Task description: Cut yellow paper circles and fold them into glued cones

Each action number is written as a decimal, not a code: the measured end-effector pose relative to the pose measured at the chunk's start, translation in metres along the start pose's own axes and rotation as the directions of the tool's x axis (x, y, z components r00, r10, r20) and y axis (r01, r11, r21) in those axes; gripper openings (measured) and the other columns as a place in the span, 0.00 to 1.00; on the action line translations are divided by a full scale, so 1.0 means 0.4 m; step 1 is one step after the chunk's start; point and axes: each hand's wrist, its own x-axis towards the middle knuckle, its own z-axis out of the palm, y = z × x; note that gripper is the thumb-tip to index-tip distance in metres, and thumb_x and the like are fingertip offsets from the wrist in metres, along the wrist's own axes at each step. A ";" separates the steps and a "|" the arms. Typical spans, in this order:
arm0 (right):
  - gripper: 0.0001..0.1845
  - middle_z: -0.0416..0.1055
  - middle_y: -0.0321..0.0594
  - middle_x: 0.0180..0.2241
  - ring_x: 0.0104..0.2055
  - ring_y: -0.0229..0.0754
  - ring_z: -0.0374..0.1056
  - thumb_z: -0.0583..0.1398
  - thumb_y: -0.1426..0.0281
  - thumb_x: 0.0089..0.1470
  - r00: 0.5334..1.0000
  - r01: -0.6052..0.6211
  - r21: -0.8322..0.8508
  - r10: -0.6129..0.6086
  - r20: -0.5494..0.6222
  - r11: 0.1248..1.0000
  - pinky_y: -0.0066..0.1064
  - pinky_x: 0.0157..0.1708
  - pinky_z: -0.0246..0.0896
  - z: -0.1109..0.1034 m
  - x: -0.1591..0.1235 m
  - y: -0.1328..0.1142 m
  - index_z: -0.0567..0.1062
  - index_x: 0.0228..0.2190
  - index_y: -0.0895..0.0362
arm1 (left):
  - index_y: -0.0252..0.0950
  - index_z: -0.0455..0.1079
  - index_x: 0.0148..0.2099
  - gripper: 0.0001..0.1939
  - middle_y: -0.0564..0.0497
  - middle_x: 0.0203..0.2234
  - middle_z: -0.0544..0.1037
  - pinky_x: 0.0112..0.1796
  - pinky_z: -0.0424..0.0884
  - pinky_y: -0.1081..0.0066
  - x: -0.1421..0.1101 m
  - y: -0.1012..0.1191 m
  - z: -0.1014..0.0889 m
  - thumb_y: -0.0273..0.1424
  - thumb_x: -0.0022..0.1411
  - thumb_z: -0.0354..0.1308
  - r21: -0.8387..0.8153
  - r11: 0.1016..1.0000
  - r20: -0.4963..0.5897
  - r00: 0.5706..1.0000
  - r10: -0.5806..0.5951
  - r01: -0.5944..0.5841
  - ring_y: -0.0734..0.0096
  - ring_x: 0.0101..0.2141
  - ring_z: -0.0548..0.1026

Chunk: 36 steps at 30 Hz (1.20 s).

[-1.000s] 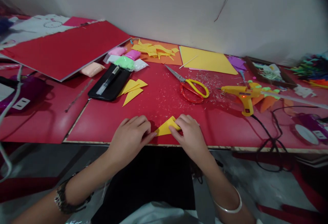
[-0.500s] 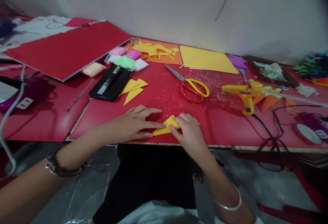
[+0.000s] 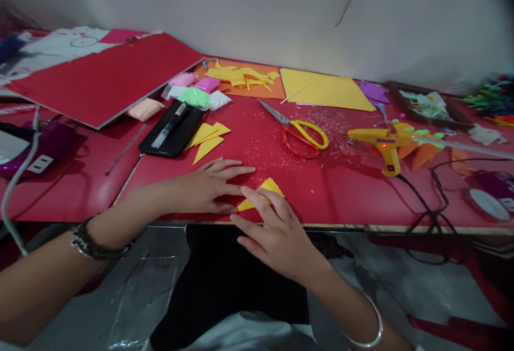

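Observation:
A small piece of folded yellow paper (image 3: 271, 186) lies at the front edge of the red table (image 3: 353, 203). My left hand (image 3: 203, 186) rests flat beside it with fingers spread, the fingertips at its left corner. Over the paper's near side reaches my right hand (image 3: 277, 233), fingers stretched and apart, hiding part of it; whether the fingertips press on it I cannot tell. Several yellow paper triangles (image 3: 209, 149) lie beyond my left hand. Scissors (image 3: 303, 135) with one yellow and one red handle lie partly open farther back.
A yellow glue gun (image 3: 385, 144) with a lit red light stands at the right, its black cord (image 3: 425, 214) hanging over the edge. A black phone (image 3: 172, 134) bears a pen. Yellow scraps (image 3: 241, 76), a yellow sheet (image 3: 325, 89) and a red board (image 3: 108, 80) lie behind.
My right hand has let go of the paper's right end and moved left and nearer, its fingers now spread. The paper's right end has opened flatter. My left hand has barely moved.

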 end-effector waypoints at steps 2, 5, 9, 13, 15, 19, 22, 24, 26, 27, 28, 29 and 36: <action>0.19 0.53 0.42 0.59 0.58 0.48 0.46 0.50 0.59 0.57 0.999 -0.023 0.030 0.022 0.029 0.999 0.41 0.55 0.48 0.003 0.001 0.006 0.69 0.47 0.51 | 0.51 0.60 0.57 0.23 0.52 0.62 0.48 0.56 0.50 0.55 0.002 -0.002 -0.008 0.34 0.59 0.53 0.005 1.000 0.018 1.000 0.025 -0.025 0.57 0.60 0.47; 0.22 0.55 0.44 0.57 0.57 0.49 0.48 0.50 0.57 0.56 0.997 -0.054 0.042 0.051 0.063 0.998 0.42 0.54 0.50 0.008 -0.003 0.022 0.67 0.49 0.51 | 0.52 0.56 0.59 0.25 0.53 0.63 0.47 0.56 0.49 0.56 0.003 -0.006 -0.013 0.34 0.59 0.53 0.008 0.998 0.020 0.998 0.058 -0.059 0.58 0.60 0.46; 0.21 0.57 0.44 0.56 0.56 0.49 0.50 0.50 0.57 0.56 0.997 -0.046 0.035 0.044 0.063 0.998 0.43 0.53 0.50 0.011 -0.009 0.032 0.67 0.49 0.49 | 0.53 0.53 0.60 0.26 0.54 0.63 0.46 0.56 0.48 0.56 0.002 -0.012 -0.009 0.36 0.60 0.52 -0.005 0.999 0.025 0.998 0.053 -0.053 0.57 0.60 0.46; 0.21 0.57 0.44 0.55 0.56 0.51 0.49 0.51 0.57 0.56 0.996 -0.066 0.037 0.064 0.055 0.997 0.45 0.53 0.50 0.007 -0.010 0.037 0.68 0.49 0.48 | 0.54 0.52 0.60 0.28 0.54 0.63 0.45 0.56 0.47 0.54 0.004 -0.013 -0.011 0.39 0.59 0.53 -0.028 0.998 0.045 0.997 0.058 -0.056 0.55 0.60 0.45; 0.20 0.58 0.44 0.55 0.57 0.50 0.49 0.51 0.57 0.56 0.995 -0.085 0.041 0.083 0.049 0.996 0.45 0.53 0.50 0.000 -0.010 0.043 0.69 0.48 0.47 | 0.55 0.51 0.60 0.28 0.55 0.63 0.45 0.56 0.47 0.54 0.005 -0.010 -0.013 0.40 0.59 0.53 -0.037 0.998 0.054 0.998 0.043 -0.041 0.54 0.60 0.45; 0.17 0.56 0.41 0.56 0.58 0.51 0.48 0.51 0.58 0.56 0.987 -0.149 0.029 0.147 0.058 0.988 0.46 0.53 0.51 -0.023 -0.017 0.066 0.72 0.45 0.46 | 0.57 0.51 0.60 0.28 0.56 0.63 0.45 0.56 0.47 0.53 0.008 -0.004 -0.019 0.39 0.59 0.53 -0.036 0.999 0.068 0.997 0.024 -0.022 0.54 0.60 0.45; 0.16 0.54 0.39 0.57 0.58 0.52 0.48 0.51 0.60 0.56 0.976 -0.199 -0.008 0.199 0.086 0.980 0.46 0.53 0.51 -0.042 -0.030 0.082 0.73 0.44 0.45 | 0.58 0.51 0.60 0.27 0.56 0.63 0.45 0.56 0.47 0.53 0.008 -0.001 -0.022 0.39 0.59 0.53 -0.049 0.999 0.067 0.998 0.021 -0.017 0.53 0.60 0.46; 0.16 0.55 0.39 0.57 0.58 0.52 0.48 0.52 0.60 0.56 0.965 -0.239 -0.046 0.243 0.095 0.970 0.47 0.52 0.52 -0.051 -0.040 0.088 0.73 0.44 0.45 | 0.58 0.51 0.60 0.27 0.56 0.63 0.46 0.56 0.47 0.53 0.008 0.000 -0.023 0.39 0.59 0.52 -0.055 0.998 0.066 0.997 0.024 -0.021 0.54 0.60 0.47; 0.16 0.57 0.40 0.56 0.57 0.53 0.49 0.52 0.60 0.55 0.951 -0.289 -0.084 0.296 0.087 0.954 0.48 0.51 0.54 -0.059 -0.050 0.090 0.74 0.43 0.46 | 0.58 0.50 0.60 0.27 0.56 0.63 0.45 0.56 0.46 0.53 0.008 0.000 -0.024 0.39 0.60 0.52 -0.054 0.998 0.069 0.997 0.027 -0.024 0.54 0.60 0.47; 0.16 0.58 0.41 0.55 0.57 0.53 0.50 0.52 0.60 0.55 0.945 -0.310 -0.100 0.319 0.079 0.945 0.48 0.51 0.54 -0.063 -0.054 0.090 0.74 0.43 0.46 | 0.58 0.50 0.60 0.27 0.56 0.63 0.45 0.56 0.46 0.53 0.008 0.000 -0.024 0.39 0.60 0.52 -0.052 0.998 0.072 0.997 0.027 -0.023 0.55 0.60 0.46; 0.16 0.59 0.41 0.54 0.56 0.53 0.51 0.53 0.60 0.55 0.938 -0.329 -0.112 0.338 0.074 0.938 0.48 0.50 0.55 -0.066 -0.057 0.090 0.74 0.42 0.47 | 0.58 0.50 0.60 0.27 0.56 0.63 0.45 0.56 0.46 0.53 0.008 -0.001 -0.024 0.39 0.60 0.51 -0.050 0.998 0.073 0.997 0.027 -0.023 0.55 0.60 0.46; 0.16 0.60 0.41 0.54 0.56 0.53 0.52 0.53 0.61 0.55 0.933 -0.343 -0.123 0.353 0.070 0.931 0.48 0.49 0.56 -0.070 -0.060 0.091 0.75 0.42 0.47 | 0.58 0.50 0.60 0.27 0.56 0.63 0.45 0.56 0.46 0.53 0.008 -0.001 -0.024 0.39 0.60 0.51 -0.047 0.999 0.075 0.997 0.025 -0.022 0.55 0.60 0.46; 0.17 0.64 0.48 0.51 0.54 0.53 0.55 0.53 0.66 0.55 0.929 -0.361 -0.177 0.370 0.018 0.916 0.47 0.52 0.52 -0.070 -0.073 0.096 0.73 0.43 0.61 | 0.57 0.51 0.60 0.28 0.56 0.62 0.47 0.56 0.48 0.54 0.010 -0.001 -0.022 0.39 0.58 0.53 -0.048 0.999 0.068 0.998 0.007 -0.003 0.54 0.59 0.47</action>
